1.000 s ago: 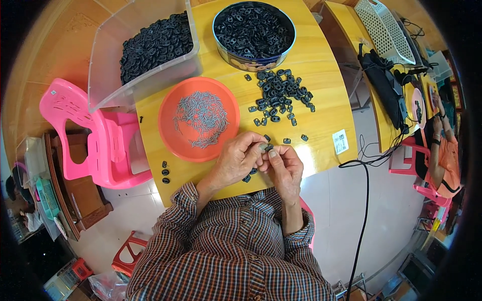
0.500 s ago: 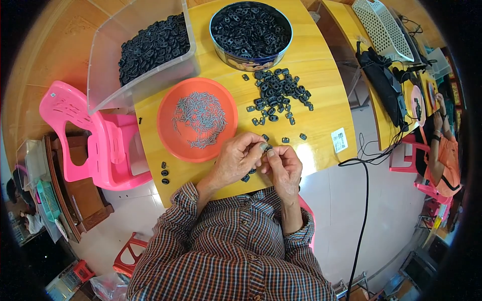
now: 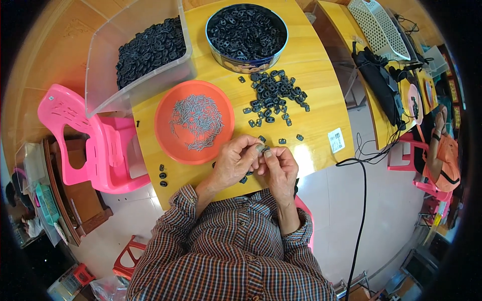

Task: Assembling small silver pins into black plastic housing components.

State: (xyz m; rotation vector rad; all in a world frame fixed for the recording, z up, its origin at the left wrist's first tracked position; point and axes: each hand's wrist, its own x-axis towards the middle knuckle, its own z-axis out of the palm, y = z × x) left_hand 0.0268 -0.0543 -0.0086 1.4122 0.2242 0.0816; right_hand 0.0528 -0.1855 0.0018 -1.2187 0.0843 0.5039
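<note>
Near the front of the yellow table, my left hand and my right hand meet, fingertips pinched together around a small black plastic piece. Fingers cover most of it. Several loose black two-holed oval pieces lie in a heap beyond my hands, with a few strays closer. More of them sit partly hidden beneath my fingers. Left of my left hand is an orange plate holding many thin grey metal pins, possibly screws.
A round tin and a clear plastic bin, both full of black pieces, stand at the back. Three black pieces line the left edge. A pink chair is at left; a black cable hangs at right. Another person sits far right.
The whole view has shifted slightly. Both hands stay together on the small black piece, with little visible movement of the fingers.
</note>
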